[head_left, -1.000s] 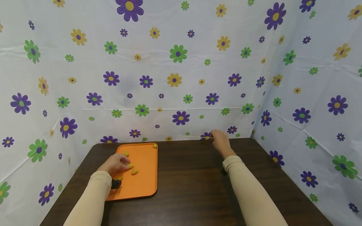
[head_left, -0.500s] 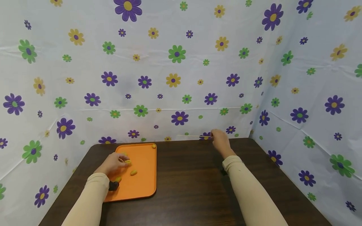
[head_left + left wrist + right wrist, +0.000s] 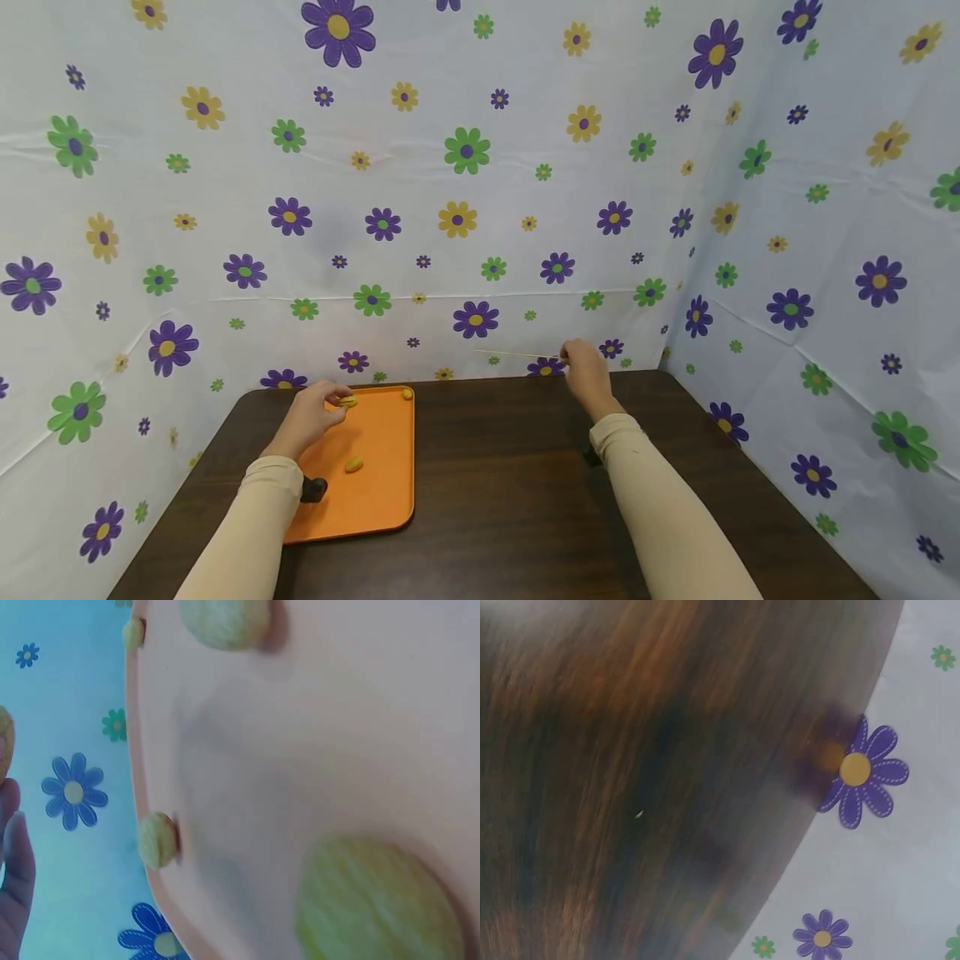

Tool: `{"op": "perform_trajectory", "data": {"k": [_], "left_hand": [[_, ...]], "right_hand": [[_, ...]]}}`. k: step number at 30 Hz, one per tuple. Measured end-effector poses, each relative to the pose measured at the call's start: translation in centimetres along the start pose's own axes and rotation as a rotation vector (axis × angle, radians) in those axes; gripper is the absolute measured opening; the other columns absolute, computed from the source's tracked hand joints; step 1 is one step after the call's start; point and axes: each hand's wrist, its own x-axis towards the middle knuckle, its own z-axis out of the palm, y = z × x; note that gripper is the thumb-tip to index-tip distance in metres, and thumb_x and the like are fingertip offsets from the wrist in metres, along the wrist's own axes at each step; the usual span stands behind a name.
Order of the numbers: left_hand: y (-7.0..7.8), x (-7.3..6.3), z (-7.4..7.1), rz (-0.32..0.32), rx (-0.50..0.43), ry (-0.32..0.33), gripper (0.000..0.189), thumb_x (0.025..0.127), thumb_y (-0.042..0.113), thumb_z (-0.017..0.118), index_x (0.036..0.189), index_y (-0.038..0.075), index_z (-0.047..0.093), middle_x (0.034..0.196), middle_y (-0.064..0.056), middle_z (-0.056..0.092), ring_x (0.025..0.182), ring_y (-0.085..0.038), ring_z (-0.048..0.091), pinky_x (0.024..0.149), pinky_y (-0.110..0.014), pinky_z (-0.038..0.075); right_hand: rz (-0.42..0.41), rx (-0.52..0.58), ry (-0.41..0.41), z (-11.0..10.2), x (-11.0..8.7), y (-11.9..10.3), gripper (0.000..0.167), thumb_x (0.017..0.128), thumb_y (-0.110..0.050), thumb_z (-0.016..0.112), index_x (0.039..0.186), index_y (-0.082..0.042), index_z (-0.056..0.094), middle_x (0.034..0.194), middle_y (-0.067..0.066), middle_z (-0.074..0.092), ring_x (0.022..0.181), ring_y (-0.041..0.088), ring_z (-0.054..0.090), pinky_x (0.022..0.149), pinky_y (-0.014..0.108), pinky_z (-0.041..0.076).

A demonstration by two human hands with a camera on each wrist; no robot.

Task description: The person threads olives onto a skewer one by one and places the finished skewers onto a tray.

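Note:
In the head view, my left hand pinches a small yellow oval piece between thumb and fingers, raised above the far left part of the orange tray. The left wrist view shows the piece at its left edge, above my fingertips. What kind of piece it is I cannot tell. My right hand pinches the end of a thin pale stick, like a skewer, held nearly level over the table's far edge with its free end pointing left. The right wrist view shows neither that hand nor the stick.
Other yellow oval pieces lie on the tray: one near its middle, one in the far right corner, and a ridged one close to the left wrist camera. The dark wooden table meets a flowered cloth backdrop.
My left hand has picked up a yellow piece from the tray and carried it up and toward the far edge. The right hand with the stick has stayed nearly still.

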Motion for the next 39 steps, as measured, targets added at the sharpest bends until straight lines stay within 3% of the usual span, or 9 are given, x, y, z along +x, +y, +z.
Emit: {"op": "perform_trajectory", "data": {"k": [6,12,15,23,33,39], "left_hand": [[1.4,0.7,0.3,0.016,-0.01,0.039,0.023,0.089,-0.004,0.072,0.111,0.001,0.072,0.104,-0.014,0.066,0.096,-0.034,0.062,0.077,-0.044,0.057],[2.7,1.7,0.5,0.058,-0.023,0.065,0.026,0.089,-0.006,0.071,0.114,0.0,0.072,0.106,-0.016,0.064,0.099,-0.036,0.064,0.088,-0.053,0.057],[3.4,2.2,0.6,0.078,-0.024,0.082,0.025,0.089,-0.005,0.071,0.114,0.001,0.072,0.107,-0.015,0.064,0.098,-0.034,0.065,0.086,-0.051,0.058],[5.0,3.2,0.8,0.13,-0.055,0.128,0.025,0.09,-0.005,0.07,0.115,-0.003,0.072,0.108,-0.017,0.065,0.095,-0.033,0.064,0.08,-0.046,0.059],[6.5,4.5,1.5,0.135,-0.114,0.15,0.024,0.089,-0.005,0.072,0.113,0.0,0.074,0.105,-0.015,0.066,0.094,-0.034,0.064,0.079,-0.046,0.058],[7.3,5.0,2.0,0.126,-0.139,0.141,0.024,0.09,-0.002,0.073,0.114,0.001,0.074,0.108,-0.015,0.066,0.097,-0.034,0.064,0.079,-0.044,0.059]], "right_hand": [[0.003,0.035,0.044,0.1,0.2,-0.4,0.009,0.091,0.006,0.071,0.09,-0.003,0.067,0.09,0.013,0.067,0.087,0.032,0.063,0.08,0.047,0.054],[-0.009,0.045,0.121,-0.3,0.9,-0.6,0.01,0.091,0.007,0.07,0.088,-0.002,0.068,0.087,0.012,0.067,0.083,0.031,0.064,0.076,0.048,0.055],[-0.005,0.047,0.137,-0.4,1.2,-0.8,0.01,0.091,0.005,0.072,0.087,-0.003,0.067,0.086,0.011,0.067,0.083,0.031,0.063,0.074,0.047,0.054],[0.037,0.065,0.092,-0.9,1.5,-1.3,0.007,0.093,0.002,0.07,0.089,-0.003,0.067,0.088,0.011,0.066,0.086,0.031,0.061,0.077,0.046,0.052],[0.012,0.075,0.122,-1.3,1.6,-1.8,0.007,0.092,0.003,0.071,0.088,-0.002,0.068,0.087,0.011,0.067,0.084,0.031,0.062,0.077,0.047,0.052],[0.018,0.073,0.086,-1.2,1.8,-2.0,0.007,0.093,0.002,0.069,0.09,-0.003,0.068,0.089,0.01,0.067,0.087,0.03,0.062,0.08,0.045,0.053]]}}
